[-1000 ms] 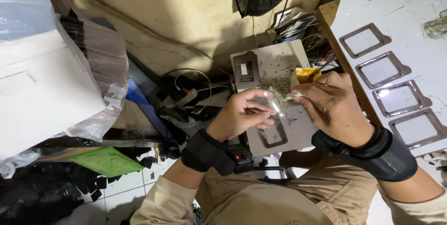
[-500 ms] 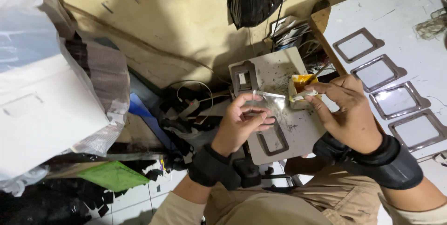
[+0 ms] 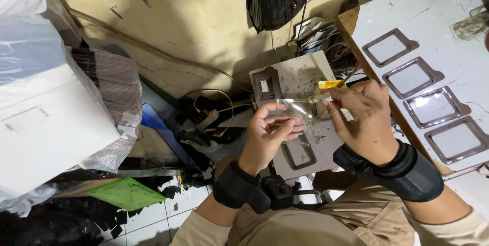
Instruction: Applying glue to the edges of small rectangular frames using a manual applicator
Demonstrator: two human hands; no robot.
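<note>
Now, we go through this moment line by line.

Left hand: our left hand (image 3: 270, 134) curls its fingers around the lower edge of a small clear plastic sheet (image 3: 295, 109), gripping it between thumb and fingertips; a black wrist strap (image 3: 235, 190) sits below it.

Right hand: our right hand (image 3: 364, 118) pinches a thin brush or applicator (image 3: 318, 99) whose tip meets the sheet's upper edge; we cannot tell exactly what the tool is.

Change: compared with a second ago, our hands sit a little higher over the grey board (image 3: 300, 80), and the sheet is held flatter and more spread out between them.

Meaning: we judge that the work on the sheet is under way, with the tool now at its edge.

Sheet position: it is held in the air just above the grey board, near a dark frame piece (image 3: 299, 152) lying there.

Surroundings: the white table (image 3: 433, 17) to the right carries four dark frames (image 3: 420, 90) in a row; a yellow glue pot (image 3: 328, 85) stands just beside our right fingers.
</note>
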